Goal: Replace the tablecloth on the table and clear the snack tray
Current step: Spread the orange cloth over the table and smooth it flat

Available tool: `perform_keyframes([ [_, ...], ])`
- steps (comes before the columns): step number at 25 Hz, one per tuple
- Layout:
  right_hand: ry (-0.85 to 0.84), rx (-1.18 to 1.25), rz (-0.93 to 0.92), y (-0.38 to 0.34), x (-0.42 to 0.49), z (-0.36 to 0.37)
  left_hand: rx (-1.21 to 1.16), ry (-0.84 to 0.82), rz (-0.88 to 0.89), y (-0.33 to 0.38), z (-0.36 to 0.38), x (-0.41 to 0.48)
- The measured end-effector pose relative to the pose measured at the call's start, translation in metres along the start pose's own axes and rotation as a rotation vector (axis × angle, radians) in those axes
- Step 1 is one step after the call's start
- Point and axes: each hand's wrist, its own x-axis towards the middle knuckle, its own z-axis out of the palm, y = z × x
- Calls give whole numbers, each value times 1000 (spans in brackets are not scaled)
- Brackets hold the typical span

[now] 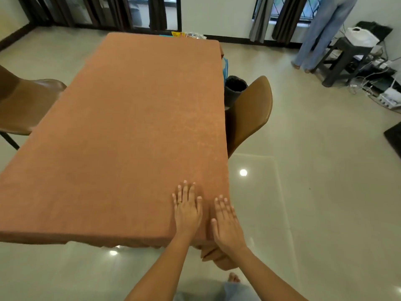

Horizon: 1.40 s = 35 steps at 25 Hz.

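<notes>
The left hand (187,210) lies flat on the tablecloth (134,118) near the table's near right corner, fingers straight and slightly spread, a ring on one finger, holding nothing. The right hand (225,222) lies just beside it to the right, also flat with straight fingers, palm down on the cloth right at the corner, gripping nothing. Both look to be pressing or smoothing the fabric.

The brown tablecloth covers the whole top, from the near edge to the far end, and lies flat with no large wrinkles showing. Along the near edge it hangs a short way, with an uneven hem, and at the near right corner some cloth bunches below the hands.

At the far edge of the table a few snack packets (187,35), yellow and clear, just peek over the cloth; whether they sit on a tray, or on something beyond the table, cannot be told. A brown chair (249,114) stands at the right side, another chair (23,105) at the left. A second person (321,33) stands by the far right window, next to a dark stool (342,59) with cables around it.

As a judgement, the cloth-laying part seems almost finished, with only smoothing and squaring the corners left. Clearing the snack tray appears still to be done.
</notes>
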Motion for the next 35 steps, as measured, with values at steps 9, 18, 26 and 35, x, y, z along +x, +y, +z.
perform_keyframes([
  [9,-160,-89,-404,48,19,-5,149,55,-85,5,20,-10],
  [18,-189,-101,-561,48,71,-19,83,66,-351,48,27,-13],
  [26,-303,-266,-871,88,170,-50,157,127,-333,47,40,-18],
  [35,-404,-230,-1174,67,205,-54,95,247,-620,101,61,6],
])
